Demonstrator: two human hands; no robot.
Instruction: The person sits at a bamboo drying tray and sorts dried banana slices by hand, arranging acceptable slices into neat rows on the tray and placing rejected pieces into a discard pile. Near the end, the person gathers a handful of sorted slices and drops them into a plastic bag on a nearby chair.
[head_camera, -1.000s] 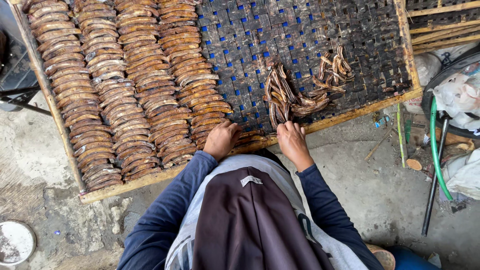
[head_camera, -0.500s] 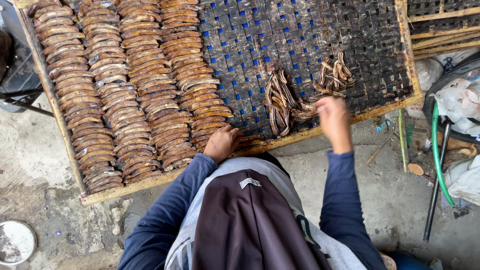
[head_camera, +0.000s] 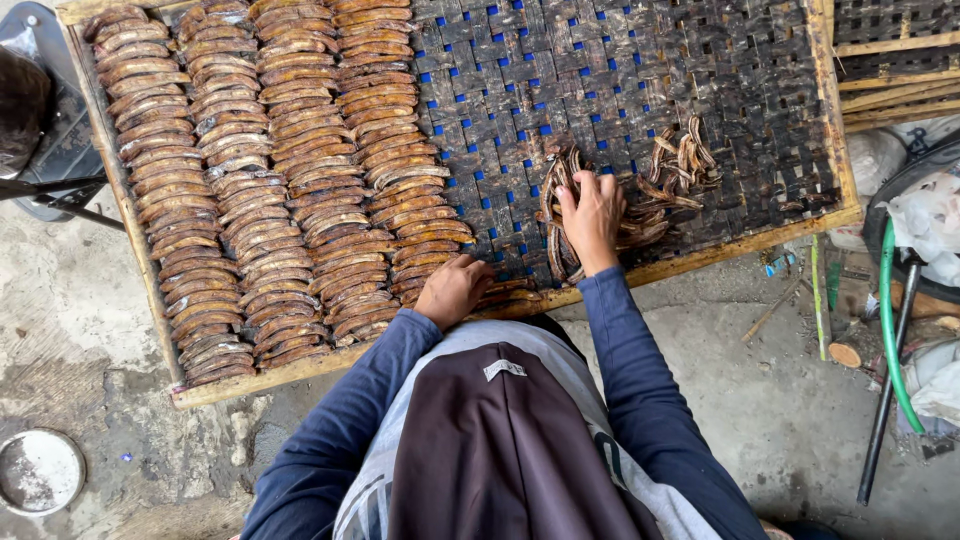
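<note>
The right hand (head_camera: 592, 218) lies on a loose pile of brown dried strips (head_camera: 640, 195) on the woven drying tray (head_camera: 620, 80); its fingers are bent down over the pile's left part, grasping a few strips, which run roughly away from the person, long axes near upright in the view; the strips farther right in the pile lie jumbled, some slanted, some curled. The pile sits near the tray's near wooden edge (head_camera: 700, 255), toward its right end. The left hand (head_camera: 453, 290) rests at the tray's near edge, at the bottom of the rightmost laid row (head_camera: 395, 150); its fingers are curled loosely against the last pieces there; whether it grips one, I cannot tell. The laid rows (head_camera: 220, 180) fill the tray's left part in four columns, each piece lying crosswise, long axis left to right, overlapping the next. Between the rightmost row and the pile the dark weave is bare, and bare also beyond the pile toward the tray's far and right edges. Right of the tray, on the concrete floor (head_camera: 780, 420), lie a green hose (head_camera: 888, 330) and a dark rod (head_camera: 885, 400); left of it, a round metal lid (head_camera: 38, 470).
</note>
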